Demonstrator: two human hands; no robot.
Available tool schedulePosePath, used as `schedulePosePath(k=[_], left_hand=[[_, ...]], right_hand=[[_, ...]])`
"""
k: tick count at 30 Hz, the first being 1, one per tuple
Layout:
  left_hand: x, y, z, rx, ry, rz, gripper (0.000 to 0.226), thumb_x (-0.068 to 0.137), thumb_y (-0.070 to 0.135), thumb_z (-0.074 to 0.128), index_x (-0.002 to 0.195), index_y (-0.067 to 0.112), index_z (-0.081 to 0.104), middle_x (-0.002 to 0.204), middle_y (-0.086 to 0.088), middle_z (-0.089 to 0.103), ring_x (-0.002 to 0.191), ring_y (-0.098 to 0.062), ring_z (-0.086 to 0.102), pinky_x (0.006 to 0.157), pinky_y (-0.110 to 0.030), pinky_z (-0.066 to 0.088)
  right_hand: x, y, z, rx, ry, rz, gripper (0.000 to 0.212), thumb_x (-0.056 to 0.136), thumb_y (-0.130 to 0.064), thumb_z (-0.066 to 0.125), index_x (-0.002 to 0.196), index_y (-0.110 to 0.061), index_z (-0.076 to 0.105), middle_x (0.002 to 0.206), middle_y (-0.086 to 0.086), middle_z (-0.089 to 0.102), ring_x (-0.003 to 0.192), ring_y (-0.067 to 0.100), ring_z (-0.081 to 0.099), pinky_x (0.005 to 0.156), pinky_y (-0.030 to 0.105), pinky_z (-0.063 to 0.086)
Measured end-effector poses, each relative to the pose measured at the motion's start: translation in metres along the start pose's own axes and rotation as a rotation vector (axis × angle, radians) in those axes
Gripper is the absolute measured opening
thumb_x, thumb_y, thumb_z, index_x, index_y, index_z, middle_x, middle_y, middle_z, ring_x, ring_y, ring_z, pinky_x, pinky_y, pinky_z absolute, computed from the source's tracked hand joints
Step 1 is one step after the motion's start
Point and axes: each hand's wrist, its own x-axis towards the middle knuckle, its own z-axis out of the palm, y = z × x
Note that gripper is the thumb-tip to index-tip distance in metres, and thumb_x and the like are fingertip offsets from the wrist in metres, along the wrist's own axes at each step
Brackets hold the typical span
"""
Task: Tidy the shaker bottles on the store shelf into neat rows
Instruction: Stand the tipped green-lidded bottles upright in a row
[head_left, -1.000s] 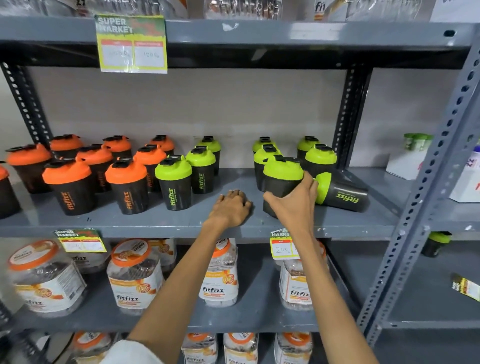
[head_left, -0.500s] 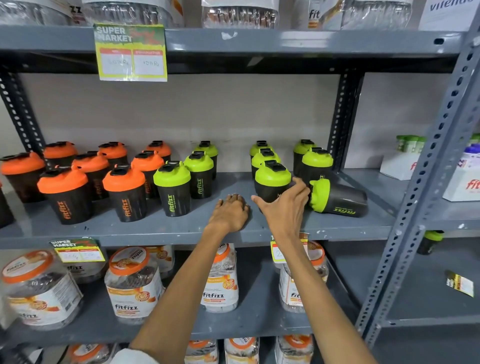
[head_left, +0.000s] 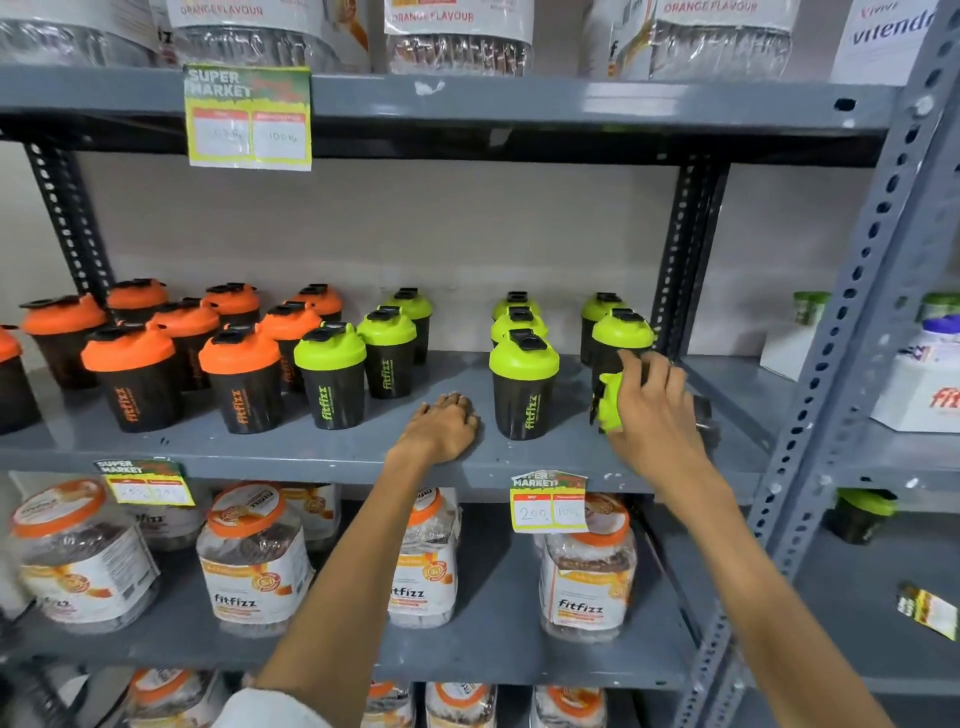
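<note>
Black shaker bottles stand on the grey middle shelf (head_left: 291, 447): orange-lidded ones (head_left: 134, 375) at the left, green-lidded ones (head_left: 332, 375) in the middle and right. One green-lidded bottle (head_left: 523, 384) stands upright at the front of a row of three. To its right a green-lidded bottle lies on its side (head_left: 609, 404), lid toward me. My right hand (head_left: 652, 410) is wrapped over that lying bottle. My left hand (head_left: 444, 426) rests as a loose fist on the shelf, knuckles down, holding nothing. Two more green-lidded bottles (head_left: 621, 335) stand behind my right hand.
A perforated grey upright (head_left: 841, 364) rises just right of my right hand. Price tags (head_left: 548, 501) hang from the shelf edge. Fitfizz jars (head_left: 254, 561) fill the shelf below; a green-lidded bottle (head_left: 860, 514) lies on the neighbouring lower shelf. White boxes sit at right.
My right hand let go of the front upright green-lidded bottle, now set down straight in its row, and moved right onto the bottle lying on its side. My left hand stayed put.
</note>
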Motion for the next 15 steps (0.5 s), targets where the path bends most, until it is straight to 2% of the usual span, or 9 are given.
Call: schedulePosePath(k=[2,4,11,15], left_hand=[[-0.001,0.004,-0.001,0.020,-0.025,-0.020,0.050,0.102,0.033,0.025,0.146,0.009,0.034,0.159,-0.010,0.027,0.148,-0.025,0.023,0.121,-0.046,0.014],[-0.002,0.006,-0.001,0.045,-0.040,-0.032,0.053,0.103,0.032,0.024,0.150,0.009,0.028,0.162,-0.009,0.020,0.150,-0.023,0.016,0.122,-0.045,0.011],[-0.005,0.008,0.002,0.055,0.000,-0.035,0.048,0.103,0.032,0.024,0.144,0.009,0.036,0.158,-0.009,0.030,0.147,-0.024,0.025,0.120,-0.045,0.017],[-0.006,0.011,0.001,0.067,0.010,-0.031,0.049,0.103,0.032,0.025,0.146,0.009,0.035,0.159,-0.009,0.029,0.147,-0.023,0.024,0.120,-0.043,0.016]], right_hand=[[0.009,0.012,0.004,-0.089,-0.160,0.011,0.102,0.070,-0.015,0.077,0.150,-0.002,0.016,0.136,0.023,0.039,0.120,0.040,0.042,0.098,0.045,0.041],[0.014,0.019,0.007,-0.148,-0.210,0.000,0.103,0.071,-0.015,0.075,0.151,-0.001,0.012,0.137,0.022,0.041,0.122,0.039,0.043,0.101,0.044,0.039],[0.018,0.031,0.016,-0.141,-0.158,-0.010,0.091,0.072,-0.011,0.075,0.147,-0.003,0.025,0.138,0.016,0.044,0.126,0.035,0.043,0.107,0.045,0.037],[0.012,0.041,0.016,-0.024,-0.107,-0.056,0.090,0.067,-0.025,0.081,0.142,-0.006,0.035,0.134,0.011,0.048,0.122,0.032,0.045,0.103,0.043,0.041]])
